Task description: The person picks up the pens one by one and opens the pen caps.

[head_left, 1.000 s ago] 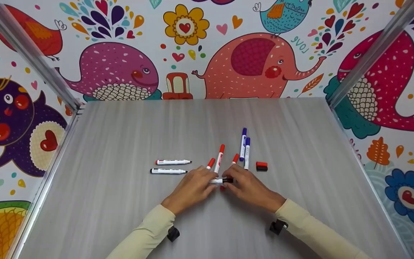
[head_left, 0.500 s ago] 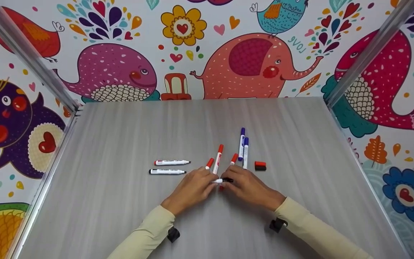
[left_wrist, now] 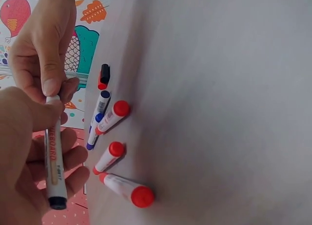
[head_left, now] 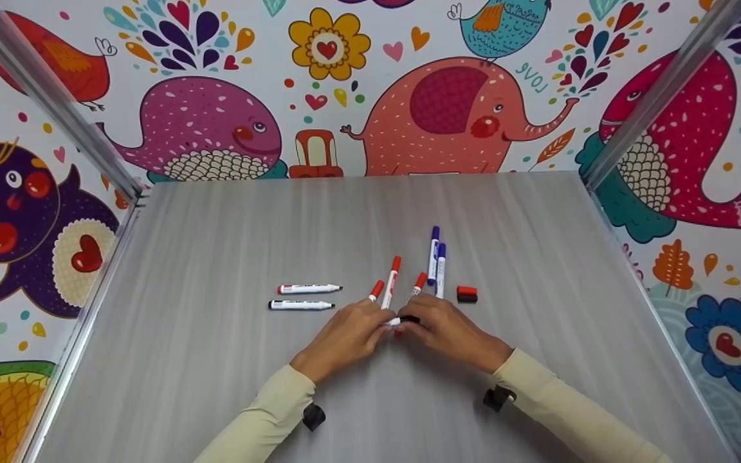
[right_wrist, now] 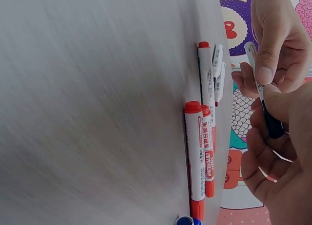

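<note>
Between my hands is a white whiteboard marker [left_wrist: 55, 159] with a black end plug, held just above the table. My left hand [head_left: 345, 329] grips its barrel, thumb on top. My right hand [head_left: 455, 328] pinches the black cap [right_wrist: 272, 121] at the other end. In the head view only a short white and black stretch shows between the fingertips. Just beyond the hands lie several red-capped markers, among them one upright in view [head_left: 391, 283] and one near my right fingers [head_left: 419, 283]; the hands partly hide them.
On the left lie two uncapped markers, one red-ended [head_left: 309, 289] and one black-ended [head_left: 301, 305], nibs pointing right. Two blue markers [head_left: 433, 260] lie side by side behind the right hand. A red cap [head_left: 467, 290] and a black cap [head_left: 467, 298] sit together on the grey table [head_left: 216, 244].
My left fingers have shifted slightly along the marker toward the right hand, so less of the white barrel shows between them. The markers and caps on the table have stayed put.
</note>
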`<state>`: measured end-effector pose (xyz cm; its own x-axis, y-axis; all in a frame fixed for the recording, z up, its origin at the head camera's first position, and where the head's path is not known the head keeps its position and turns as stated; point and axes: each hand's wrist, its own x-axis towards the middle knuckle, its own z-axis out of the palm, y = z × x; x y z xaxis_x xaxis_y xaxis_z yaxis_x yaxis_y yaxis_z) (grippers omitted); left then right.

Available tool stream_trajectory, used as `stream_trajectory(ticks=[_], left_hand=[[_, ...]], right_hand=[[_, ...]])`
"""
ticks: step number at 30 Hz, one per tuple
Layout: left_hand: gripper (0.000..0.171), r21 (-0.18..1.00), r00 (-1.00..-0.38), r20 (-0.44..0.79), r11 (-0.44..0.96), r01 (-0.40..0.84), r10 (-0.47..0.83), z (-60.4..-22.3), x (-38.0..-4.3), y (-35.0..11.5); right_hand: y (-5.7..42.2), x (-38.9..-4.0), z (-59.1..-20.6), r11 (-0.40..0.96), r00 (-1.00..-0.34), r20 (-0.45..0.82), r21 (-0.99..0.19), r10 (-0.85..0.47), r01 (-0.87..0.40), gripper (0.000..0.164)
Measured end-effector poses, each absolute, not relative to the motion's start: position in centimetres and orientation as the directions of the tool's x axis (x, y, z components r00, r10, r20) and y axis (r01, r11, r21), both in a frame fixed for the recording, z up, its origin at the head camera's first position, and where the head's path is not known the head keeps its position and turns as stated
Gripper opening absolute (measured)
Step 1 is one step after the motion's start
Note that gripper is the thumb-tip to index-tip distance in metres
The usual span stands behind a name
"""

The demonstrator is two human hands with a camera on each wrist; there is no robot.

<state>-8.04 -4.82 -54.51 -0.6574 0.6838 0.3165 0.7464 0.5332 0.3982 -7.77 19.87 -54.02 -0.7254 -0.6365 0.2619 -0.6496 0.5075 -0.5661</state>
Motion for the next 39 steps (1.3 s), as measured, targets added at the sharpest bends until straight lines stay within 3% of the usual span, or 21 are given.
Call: stream_trajectory(ticks=[20,39], left_hand=[[0.010,0.378,-0.697,0.358,0.586,0.717,0.622,-52.8,-7.4,-3.8],[0.017,0.417,-0.727,0.339,0.598,0.685,0.596,-53.2,-6.5,-4.4]], right_hand=[[20.1,-8.1,-54.8,0.419,-0.623,0.497,-0.466,-0.604,-0.779,0.021],[19.5,-7.7,-55.0,0.361,-0.578,0.534,-0.460,-0.617,-0.811,0.024]])
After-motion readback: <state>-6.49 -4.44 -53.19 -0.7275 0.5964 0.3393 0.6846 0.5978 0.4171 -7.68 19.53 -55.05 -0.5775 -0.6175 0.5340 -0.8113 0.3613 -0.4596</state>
